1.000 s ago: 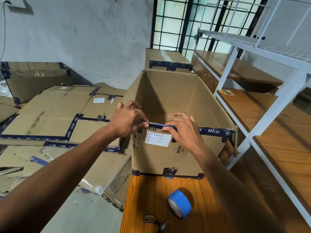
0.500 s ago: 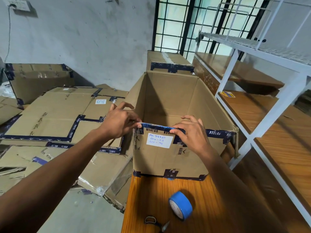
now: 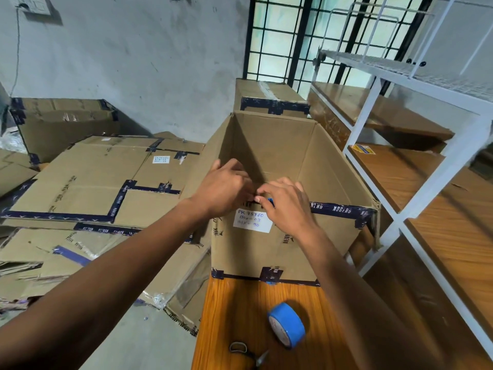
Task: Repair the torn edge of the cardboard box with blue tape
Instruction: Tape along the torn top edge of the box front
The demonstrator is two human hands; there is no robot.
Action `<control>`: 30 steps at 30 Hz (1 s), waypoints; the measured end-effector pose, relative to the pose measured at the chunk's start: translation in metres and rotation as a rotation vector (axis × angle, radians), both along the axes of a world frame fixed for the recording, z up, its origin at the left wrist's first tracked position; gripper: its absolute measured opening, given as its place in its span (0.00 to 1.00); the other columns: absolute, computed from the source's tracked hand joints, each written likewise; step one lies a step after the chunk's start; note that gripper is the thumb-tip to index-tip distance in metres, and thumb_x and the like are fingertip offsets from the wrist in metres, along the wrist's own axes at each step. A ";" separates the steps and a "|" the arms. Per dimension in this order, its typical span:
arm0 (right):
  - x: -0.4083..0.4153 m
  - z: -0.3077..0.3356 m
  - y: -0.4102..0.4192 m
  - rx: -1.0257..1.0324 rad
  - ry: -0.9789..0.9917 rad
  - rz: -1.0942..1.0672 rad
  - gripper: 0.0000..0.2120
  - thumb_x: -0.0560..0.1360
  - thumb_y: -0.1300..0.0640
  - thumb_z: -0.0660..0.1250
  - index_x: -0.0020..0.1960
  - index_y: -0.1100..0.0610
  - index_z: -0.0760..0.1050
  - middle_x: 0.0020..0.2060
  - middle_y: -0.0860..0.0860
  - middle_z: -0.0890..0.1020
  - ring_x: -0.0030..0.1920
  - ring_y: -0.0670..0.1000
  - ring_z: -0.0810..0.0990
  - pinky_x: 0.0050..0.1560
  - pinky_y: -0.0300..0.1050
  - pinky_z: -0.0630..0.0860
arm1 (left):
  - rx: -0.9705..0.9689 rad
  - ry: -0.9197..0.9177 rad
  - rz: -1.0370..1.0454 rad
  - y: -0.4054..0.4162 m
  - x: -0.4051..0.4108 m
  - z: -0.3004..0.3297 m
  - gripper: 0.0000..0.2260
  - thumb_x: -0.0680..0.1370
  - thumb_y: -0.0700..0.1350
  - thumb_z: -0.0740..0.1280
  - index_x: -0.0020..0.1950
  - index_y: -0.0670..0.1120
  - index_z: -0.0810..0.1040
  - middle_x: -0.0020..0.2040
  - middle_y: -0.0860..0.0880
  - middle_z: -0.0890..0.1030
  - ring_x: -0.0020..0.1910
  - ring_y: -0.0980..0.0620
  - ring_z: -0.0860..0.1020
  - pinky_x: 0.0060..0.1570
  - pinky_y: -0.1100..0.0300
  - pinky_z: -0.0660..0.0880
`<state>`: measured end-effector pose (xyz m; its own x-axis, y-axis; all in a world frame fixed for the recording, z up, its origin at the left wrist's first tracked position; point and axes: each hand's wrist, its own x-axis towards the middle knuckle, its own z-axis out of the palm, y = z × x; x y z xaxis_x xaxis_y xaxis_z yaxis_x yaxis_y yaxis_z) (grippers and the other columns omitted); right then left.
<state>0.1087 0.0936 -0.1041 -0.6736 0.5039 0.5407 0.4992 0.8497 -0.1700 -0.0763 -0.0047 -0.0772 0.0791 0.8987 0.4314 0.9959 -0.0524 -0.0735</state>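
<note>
Head view: left hand [image 3: 222,189] and right hand [image 3: 286,206] pinch the blue tape strip [image 3: 270,201] onto the cardboard box [image 3: 266,252] rim at 12 o'clock; smoothing it flat likely follows.

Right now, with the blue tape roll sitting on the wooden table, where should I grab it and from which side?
The blue tape roll stands tilted on its edge on the wooden table, its open core facing left toward the scissors. Probably best to come from above, with the grip across the two flat faces at the top of the rim. The curved blue band would likely roll under a sideways pinch.
</note>
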 end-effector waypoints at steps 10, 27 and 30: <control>0.013 -0.004 0.002 0.112 0.009 0.011 0.06 0.79 0.46 0.71 0.48 0.46 0.84 0.47 0.41 0.85 0.60 0.49 0.74 0.53 0.50 0.64 | 0.051 -0.021 -0.048 -0.006 -0.016 -0.014 0.10 0.81 0.60 0.69 0.54 0.57 0.85 0.52 0.58 0.85 0.60 0.50 0.76 0.50 0.51 0.67; 0.036 -0.017 0.015 0.118 0.068 0.051 0.06 0.82 0.48 0.70 0.52 0.47 0.86 0.49 0.42 0.86 0.61 0.51 0.76 0.56 0.46 0.61 | -0.003 -0.117 0.023 -0.026 -0.042 -0.018 0.11 0.81 0.62 0.66 0.57 0.59 0.84 0.56 0.60 0.85 0.61 0.50 0.73 0.54 0.48 0.72; 0.040 -0.020 0.017 0.116 0.067 0.053 0.07 0.82 0.48 0.70 0.53 0.48 0.86 0.50 0.42 0.87 0.61 0.51 0.76 0.57 0.47 0.63 | 0.010 -0.125 0.029 -0.028 -0.046 -0.020 0.11 0.81 0.61 0.67 0.56 0.58 0.84 0.55 0.60 0.85 0.61 0.50 0.73 0.53 0.49 0.71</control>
